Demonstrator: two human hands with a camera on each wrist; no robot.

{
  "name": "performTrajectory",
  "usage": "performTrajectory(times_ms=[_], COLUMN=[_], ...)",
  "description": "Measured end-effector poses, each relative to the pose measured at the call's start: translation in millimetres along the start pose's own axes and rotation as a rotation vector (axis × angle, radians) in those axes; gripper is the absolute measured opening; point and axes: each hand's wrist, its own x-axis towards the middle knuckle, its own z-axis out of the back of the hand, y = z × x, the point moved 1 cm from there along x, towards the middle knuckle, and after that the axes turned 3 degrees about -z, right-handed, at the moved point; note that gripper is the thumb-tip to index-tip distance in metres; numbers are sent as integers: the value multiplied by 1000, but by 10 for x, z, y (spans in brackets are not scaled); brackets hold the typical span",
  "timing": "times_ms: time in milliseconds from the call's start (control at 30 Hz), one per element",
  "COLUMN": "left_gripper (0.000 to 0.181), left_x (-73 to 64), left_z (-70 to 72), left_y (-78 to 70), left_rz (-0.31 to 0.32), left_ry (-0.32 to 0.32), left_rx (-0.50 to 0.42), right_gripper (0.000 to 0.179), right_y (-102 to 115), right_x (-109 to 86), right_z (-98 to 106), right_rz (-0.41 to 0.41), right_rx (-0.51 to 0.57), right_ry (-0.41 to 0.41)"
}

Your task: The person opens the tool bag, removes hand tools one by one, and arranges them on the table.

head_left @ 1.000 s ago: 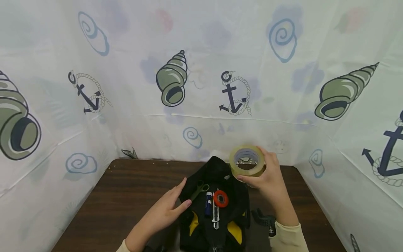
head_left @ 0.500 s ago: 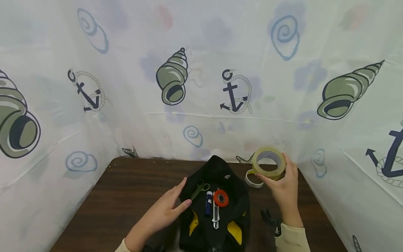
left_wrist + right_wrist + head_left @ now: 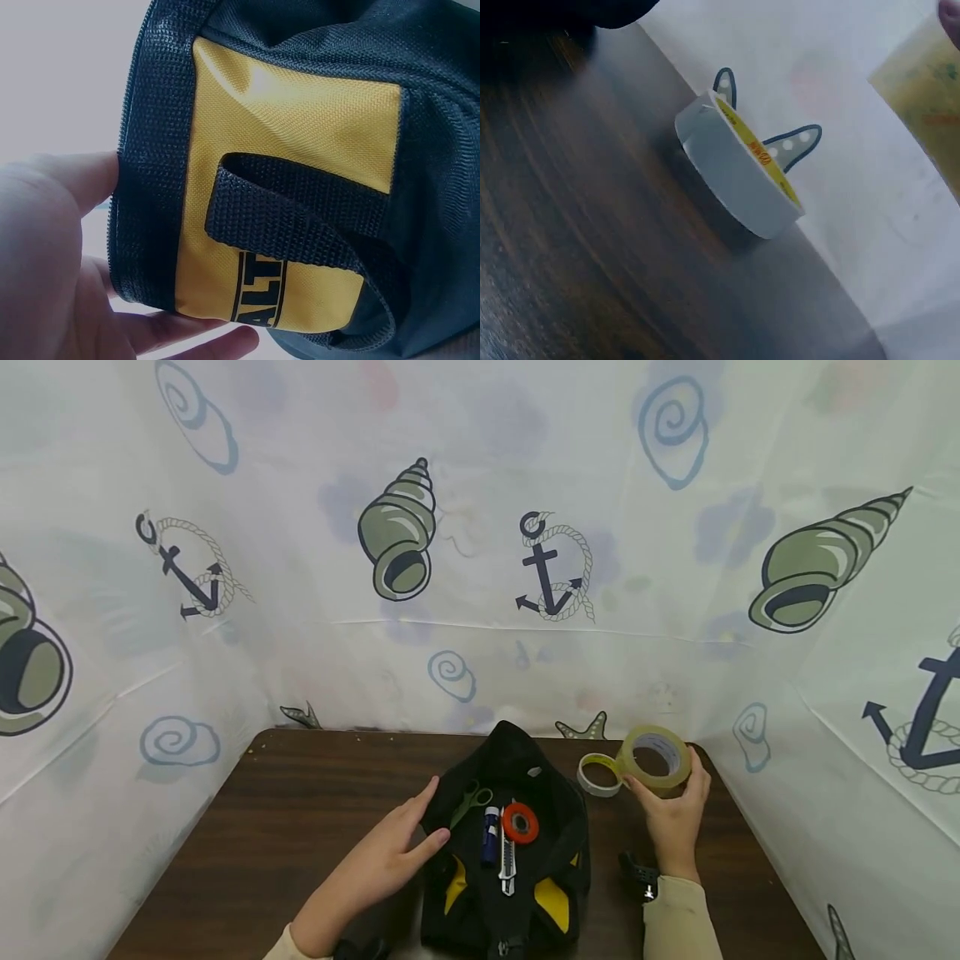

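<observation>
A black and yellow tool bag (image 3: pixel 517 743) gapes on the table. My left hand (image 3: pixel 390 852) holds its left rim; in the left wrist view the thumb (image 3: pixel 90 180) goes behind the zipped edge, beside a yellow panel (image 3: pixel 322 120) with a black strap. Inside the bag lie green-handled scissors (image 3: pixel 468 802), a blue stick with a white cap (image 3: pixel 491 839), a box cutter (image 3: pixel 507 868) and a small red tape roll (image 3: pixel 521 822). My right hand (image 3: pixel 671 822) grips a wide yellowish roll of packing tape (image 3: pixel 633 768) by its right side, close over the table's back right.
A white tape roll (image 3: pixel 600 789) with a yellow inner ring lies on the brown table (image 3: pixel 315 802) between the bag and my right hand. Behind the table and at both sides hangs a white cloth (image 3: pixel 480 568) printed with shells and anchors.
My right hand has carried the packing tape rightward from over the bag's back right, then down toward the table, uncovering the white tape roll. My left hand stays at the bag's rim.
</observation>
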Motion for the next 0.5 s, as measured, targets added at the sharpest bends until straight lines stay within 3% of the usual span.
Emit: performTrajectory(times_ms=[200, 500], left_gripper=[88, 86], left_x=[-15, -30], left_z=[13, 20], left_y=[-12, -26], left_rz=[4, -9], left_ry=[-4, -2], left_rx=[-6, -9], right_gripper=[120, 121], right_y=[-149, -303], right_x=[4, 1], right_z=[-3, 39], right_rz=[-44, -192], right_rx=[7, -48], right_ry=[-32, -62])
